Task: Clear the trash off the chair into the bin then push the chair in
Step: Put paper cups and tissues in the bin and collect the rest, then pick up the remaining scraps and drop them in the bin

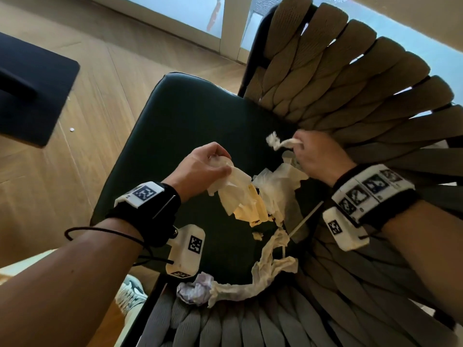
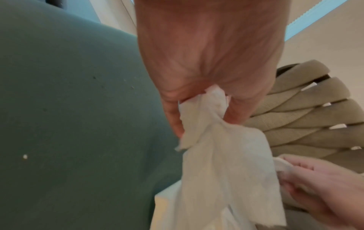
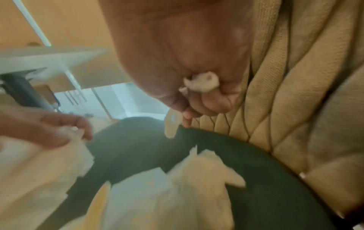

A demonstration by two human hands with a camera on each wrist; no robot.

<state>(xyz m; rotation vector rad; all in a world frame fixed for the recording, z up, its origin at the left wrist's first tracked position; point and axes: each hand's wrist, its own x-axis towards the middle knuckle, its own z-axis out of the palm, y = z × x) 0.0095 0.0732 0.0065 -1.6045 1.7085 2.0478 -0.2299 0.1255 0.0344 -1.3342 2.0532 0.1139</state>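
The chair's dark green seat (image 1: 180,126) is strewn with crumpled white tissues. My left hand (image 1: 213,164) grips a bunch of tissue (image 1: 235,189) that hangs down over a yellow wrapper (image 1: 253,209); the left wrist view shows that tissue (image 2: 212,140) pinched in the curled fingers. My right hand (image 1: 313,156), close to the woven backrest (image 1: 350,78), holds a twisted scrap of tissue (image 1: 278,142), seen balled in its fist (image 3: 201,83). More tissue (image 1: 278,181) lies between the hands. A long strip (image 1: 268,264) and a crumpled ball (image 1: 195,289) lie near the seat's front.
A thin white stick (image 1: 305,219) lies by the right wrist. A dark table base (image 1: 32,91) stands on the wooden floor (image 1: 75,171) at the left. A shoe (image 1: 130,294) shows below the seat. No bin is in view.
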